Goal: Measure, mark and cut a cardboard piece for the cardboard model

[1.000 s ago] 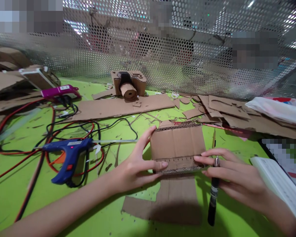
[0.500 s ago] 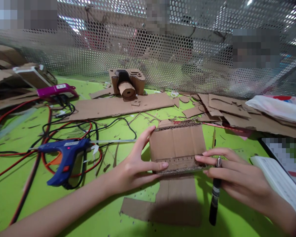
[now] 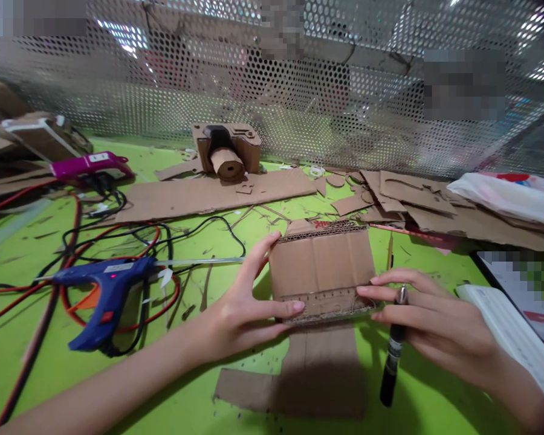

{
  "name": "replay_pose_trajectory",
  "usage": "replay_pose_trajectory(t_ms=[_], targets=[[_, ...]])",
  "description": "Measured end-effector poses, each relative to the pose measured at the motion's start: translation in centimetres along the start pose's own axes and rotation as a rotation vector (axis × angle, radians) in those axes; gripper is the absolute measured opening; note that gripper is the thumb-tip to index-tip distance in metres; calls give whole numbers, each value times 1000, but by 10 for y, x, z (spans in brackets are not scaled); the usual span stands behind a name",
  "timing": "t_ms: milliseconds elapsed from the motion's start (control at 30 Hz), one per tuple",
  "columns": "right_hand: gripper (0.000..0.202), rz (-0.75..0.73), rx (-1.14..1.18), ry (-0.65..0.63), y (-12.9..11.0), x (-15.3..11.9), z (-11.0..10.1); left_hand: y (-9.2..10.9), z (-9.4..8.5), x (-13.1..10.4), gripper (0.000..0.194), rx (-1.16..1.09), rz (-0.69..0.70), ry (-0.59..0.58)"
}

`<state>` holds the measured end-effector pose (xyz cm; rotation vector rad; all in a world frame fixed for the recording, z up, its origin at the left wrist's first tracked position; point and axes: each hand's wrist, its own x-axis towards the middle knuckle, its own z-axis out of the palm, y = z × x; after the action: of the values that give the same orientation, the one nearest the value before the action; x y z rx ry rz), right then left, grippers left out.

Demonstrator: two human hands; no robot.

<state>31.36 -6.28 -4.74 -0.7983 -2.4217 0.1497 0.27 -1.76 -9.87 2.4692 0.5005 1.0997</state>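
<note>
A small cardboard box point(image 3: 320, 260) is tilted up in front of me, with corrugated edges showing at top and bottom. Along its lower part lies a clear strip with tick marks, like a ruler point(image 3: 329, 300). My left hand point(image 3: 249, 302) grips the box's left side, its thumb pressing on the strip's left end. Fingertips of my right hand point(image 3: 428, 320) touch the strip's right end and the box edge. A black pen point(image 3: 392, 362) hangs between the fingers of that hand. Below the box, a flat cut cardboard piece point(image 3: 317, 374) lies partly in shadow.
A blue glue gun point(image 3: 106, 290) with tangled cables lies at left, near a purple tool point(image 3: 90, 167). Behind stand a cardboard camera point(image 3: 229, 151) and a long cardboard strip point(image 3: 172, 196). Scraps point(image 3: 412, 190), a white bar point(image 3: 508, 326) and a perforated metal screen point(image 3: 299, 109) surround the area.
The whole view has shifted slightly, so things sit a little further left. Both hands keep the same hold on the box, strip and pen.
</note>
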Motion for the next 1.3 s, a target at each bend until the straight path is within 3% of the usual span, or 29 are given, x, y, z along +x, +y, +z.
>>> replay_pose_trajectory(t_ms=[367, 1300], targets=[[25, 1, 14, 51, 6, 3, 1, -1, 3, 2, 39, -11, -10, 23], [28, 45, 30, 61, 6, -1, 3, 2, 0, 2, 37, 31, -25, 14]])
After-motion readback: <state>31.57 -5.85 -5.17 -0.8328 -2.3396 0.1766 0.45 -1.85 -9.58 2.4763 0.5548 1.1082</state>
